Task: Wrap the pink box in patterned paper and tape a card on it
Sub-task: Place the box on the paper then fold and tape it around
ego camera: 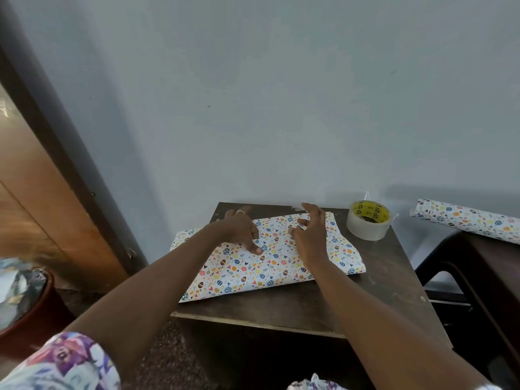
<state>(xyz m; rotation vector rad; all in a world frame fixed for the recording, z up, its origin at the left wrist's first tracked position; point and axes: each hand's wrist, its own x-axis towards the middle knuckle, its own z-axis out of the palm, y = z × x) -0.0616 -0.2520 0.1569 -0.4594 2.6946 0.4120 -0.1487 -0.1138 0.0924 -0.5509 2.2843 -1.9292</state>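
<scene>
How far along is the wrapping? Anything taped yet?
Done: the paper is folded over on the table, no pink showing. In hand: the left hand presses the fold down, the right hand is at its far edge. To do: no tape shows on it; the tape roll stands beside; no card in view.

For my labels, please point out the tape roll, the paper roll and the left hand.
tape roll [365,231]: head view, clear outer side.
paper roll [467,221]: head view, mid length.
left hand [239,228]: head view, back of hand.
</scene>
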